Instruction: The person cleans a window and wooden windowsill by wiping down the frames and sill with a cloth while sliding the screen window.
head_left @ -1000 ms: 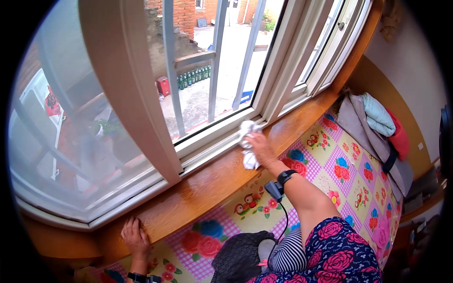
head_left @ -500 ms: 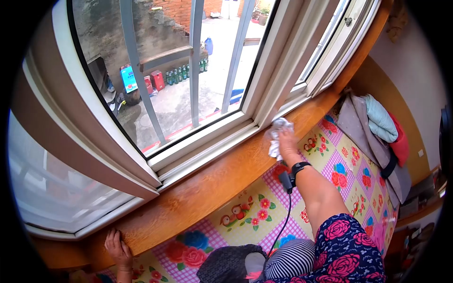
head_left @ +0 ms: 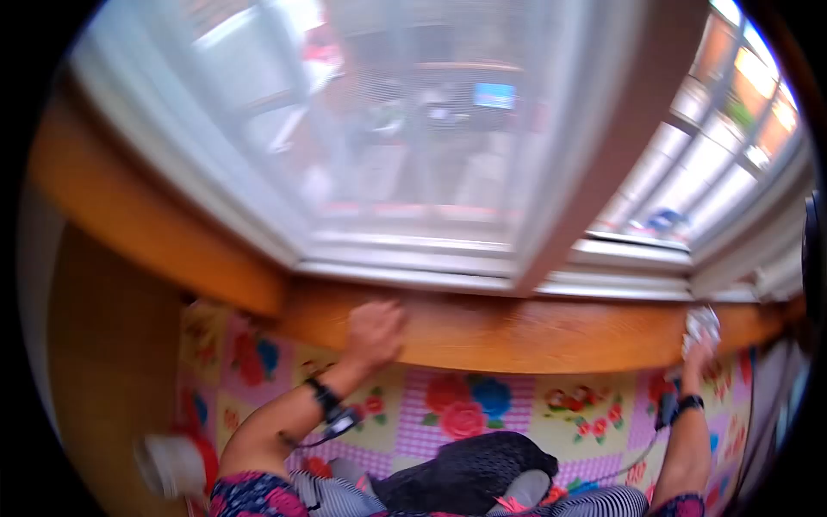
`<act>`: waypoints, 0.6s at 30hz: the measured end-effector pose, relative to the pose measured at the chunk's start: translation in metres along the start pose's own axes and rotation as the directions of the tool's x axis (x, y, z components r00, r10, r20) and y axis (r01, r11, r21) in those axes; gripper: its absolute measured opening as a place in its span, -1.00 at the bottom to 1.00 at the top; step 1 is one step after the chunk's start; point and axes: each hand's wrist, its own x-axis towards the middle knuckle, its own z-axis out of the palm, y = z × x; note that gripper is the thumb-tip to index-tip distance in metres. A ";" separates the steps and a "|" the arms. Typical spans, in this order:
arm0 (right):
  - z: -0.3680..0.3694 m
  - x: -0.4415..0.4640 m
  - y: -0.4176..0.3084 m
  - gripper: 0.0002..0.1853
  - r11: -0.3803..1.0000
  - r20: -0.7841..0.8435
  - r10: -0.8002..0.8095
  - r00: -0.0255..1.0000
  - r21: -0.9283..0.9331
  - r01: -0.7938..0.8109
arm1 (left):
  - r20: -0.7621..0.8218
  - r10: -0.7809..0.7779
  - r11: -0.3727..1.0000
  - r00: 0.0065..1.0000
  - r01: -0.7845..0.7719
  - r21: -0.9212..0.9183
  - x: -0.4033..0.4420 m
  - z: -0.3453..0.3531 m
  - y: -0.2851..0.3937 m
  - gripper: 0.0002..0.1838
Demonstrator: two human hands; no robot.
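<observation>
My right hand (head_left: 699,351) is closed on a crumpled white cloth (head_left: 702,324), at the right part of the wooden windowsill (head_left: 457,332). The cloth rests against the sill below the sliding window frame (head_left: 616,280). At the left part of the sill, my left hand (head_left: 376,332) is over or on the wood, its fingers curled in and smeared by motion. Whether it touches the sill or holds anything is unclear. Each wrist wears a black strap, the left with a small device (head_left: 341,422) and the right with another device (head_left: 665,410), each joined to a cable.
A screened window pane (head_left: 413,155) rises behind the sill, and barred glass shows the yard at the right. Below lies a flower-patterned bed cover (head_left: 465,405) with dark fabric (head_left: 469,470) on it. A white and red container (head_left: 172,465) stands at lower left.
The view has swung left along the window. My left hand has lifted from the sill's edge and moved over the wood. My right hand still holds the cloth at the sill.
</observation>
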 end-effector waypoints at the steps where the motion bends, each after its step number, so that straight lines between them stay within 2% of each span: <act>1: -0.007 -0.007 -0.024 -0.63 0.997 0.018 0.039 0.999 -0.060 -0.038 | 0.054 -0.020 0.999 0.998 0.018 0.046 -0.003 0.001 -0.001 -0.65; 3: -0.007 -0.029 -0.080 -0.61 0.988 0.064 -0.112 0.992 -0.096 0.118 | 0.014 -0.036 0.999 0.999 0.036 0.013 -0.005 0.003 -0.001 -0.64; 5: 0.000 -0.049 -0.133 -0.58 0.910 0.183 -0.414 0.892 0.074 0.407 | -0.006 -0.051 0.999 0.999 0.050 -0.010 -0.013 0.008 -0.004 -0.62; 7: 0.007 -0.080 -0.199 -0.58 0.845 0.215 -0.534 0.818 0.148 0.514 | 0.000 -0.049 0.998 0.999 0.049 -0.026 -0.011 0.005 -0.002 -0.59; 11: -0.012 -0.155 -0.347 -0.58 0.650 0.322 -0.757 0.568 0.462 0.604 | 0.013 -0.064 0.996 0.998 0.065 -0.069 -0.017 0.010 -0.005 -0.50; 12: -0.021 -0.172 -0.386 -0.57 0.599 0.381 -0.800 0.462 0.510 0.617 | 0.007 -0.073 0.993 0.997 0.073 -0.097 -0.018 0.008 -0.005 -0.49; 16: 0.000 -0.235 -0.503 -0.57 0.390 0.267 -0.919 0.289 0.707 0.590 | -0.015 -0.133 0.938 0.991 0.121 -0.326 -0.019 0.009 -0.017 -0.52; 18: 0.009 -0.266 -0.565 -0.56 0.279 0.201 -0.959 0.199 0.789 0.547 | -0.120 -0.205 0.900 0.971 0.139 -0.413 -0.021 -0.001 -0.029 -0.56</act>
